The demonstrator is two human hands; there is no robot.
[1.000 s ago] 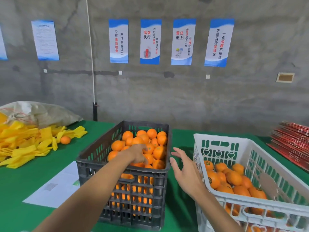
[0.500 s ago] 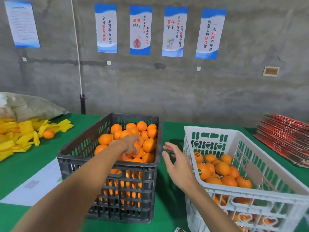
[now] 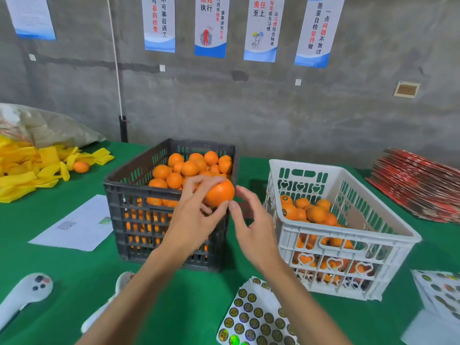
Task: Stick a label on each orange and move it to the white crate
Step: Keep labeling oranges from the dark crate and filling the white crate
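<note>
Green bench [image 3: 74, 275] under me; my left hand [image 3: 196, 215] grips an orange [image 3: 220, 194] over the black crate [image 3: 139, 192]. My right hand [image 3: 256, 225], fingers loose, touches it. No label yet, I judge: next, peel one from the sheet [image 3: 254, 319], then white crate [image 3: 388, 235].

On the wall in front of me hang posters with Chinese words | second poster [image 3: 159, 23]: 不可事后返工 | third poster [image 3: 210, 26]: 高效执行 | fourth poster [image 3: 261, 28]: 责任至上 | fifth poster [image 3: 316, 31]: 一点问题不放过, 质量自检坚持做 | far-left poster [image 3: 32, 16], paper sheet [image 3: 74, 225] and sticker sheet [image 3: 256, 317]: too blurry to read
</note>
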